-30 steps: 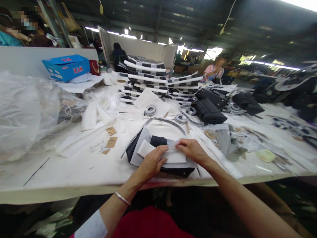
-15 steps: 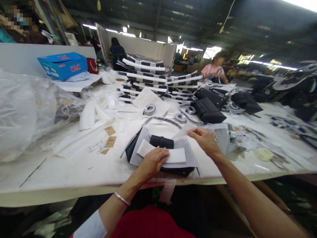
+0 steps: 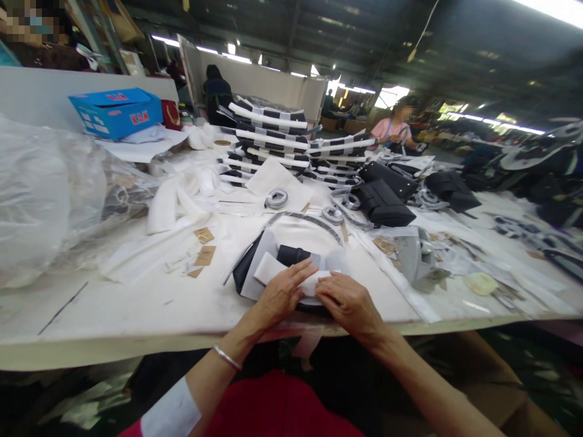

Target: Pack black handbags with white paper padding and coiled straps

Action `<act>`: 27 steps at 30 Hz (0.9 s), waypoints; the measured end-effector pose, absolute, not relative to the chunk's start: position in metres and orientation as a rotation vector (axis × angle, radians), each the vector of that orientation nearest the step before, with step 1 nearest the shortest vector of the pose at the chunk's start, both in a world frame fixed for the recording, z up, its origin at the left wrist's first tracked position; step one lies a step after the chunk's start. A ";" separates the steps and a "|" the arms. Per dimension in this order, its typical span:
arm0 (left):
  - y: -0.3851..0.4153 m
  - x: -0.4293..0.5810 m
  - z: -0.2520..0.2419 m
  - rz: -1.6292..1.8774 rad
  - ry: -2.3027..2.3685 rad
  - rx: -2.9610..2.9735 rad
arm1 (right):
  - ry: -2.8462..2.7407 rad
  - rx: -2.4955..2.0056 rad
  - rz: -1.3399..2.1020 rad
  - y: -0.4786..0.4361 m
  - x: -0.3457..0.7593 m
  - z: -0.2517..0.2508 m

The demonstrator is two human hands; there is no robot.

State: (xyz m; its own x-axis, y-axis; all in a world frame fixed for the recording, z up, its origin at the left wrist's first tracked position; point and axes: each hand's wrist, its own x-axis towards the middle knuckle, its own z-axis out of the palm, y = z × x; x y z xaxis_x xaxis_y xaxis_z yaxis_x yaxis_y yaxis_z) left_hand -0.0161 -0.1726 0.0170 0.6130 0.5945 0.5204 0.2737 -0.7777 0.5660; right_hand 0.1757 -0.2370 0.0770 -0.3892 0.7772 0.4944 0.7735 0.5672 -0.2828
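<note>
A black handbag (image 3: 245, 271) lies on its side in front of me, its wrapped handle (image 3: 314, 217) arching toward the back. A thin white wrapping sheet (image 3: 255, 280) covers much of it, and a white foam strip (image 3: 269, 267) rests across that. My left hand (image 3: 283, 291) lies with fingers stretched out over the strip. My right hand (image 3: 348, 300) has its fingers curled at the strip's right end, pinching the folded wrapping sheet there; its fingertips are partly hidden. Above the strip shows a black strap band (image 3: 291, 254).
Stacked wrapped handbags (image 3: 268, 142) stand at the back, with black bags (image 3: 382, 203) to their right. Coiled wrapped straps (image 3: 276, 198), brown tags (image 3: 205, 255) and a tape dispenser (image 3: 415, 255) lie around. Plastic bags (image 3: 36, 206) and a blue box (image 3: 116, 114) are left. A co-worker (image 3: 395, 128) sits beyond.
My right hand has come down and left, bringing the corner of the wrapping sheet over to the foam strip's right end. My left hand stays on the strip, its fingers a little more spread.
</note>
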 end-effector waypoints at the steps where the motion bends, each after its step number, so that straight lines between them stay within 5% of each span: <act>1: -0.172 -0.016 0.015 0.968 0.665 2.442 | -2.219 -1.215 -0.028 -0.240 0.174 0.074; 11: -0.168 -0.017 0.011 0.923 0.554 2.487 | -2.246 -1.013 -0.084 -0.304 0.180 0.064; 21: -0.173 -0.022 0.028 0.796 0.527 2.443 | -2.314 -1.238 -0.380 -0.312 0.179 -0.022; 27: -0.174 -0.023 0.026 0.761 0.531 2.510 | -2.168 -1.203 -0.261 -0.297 0.167 -0.006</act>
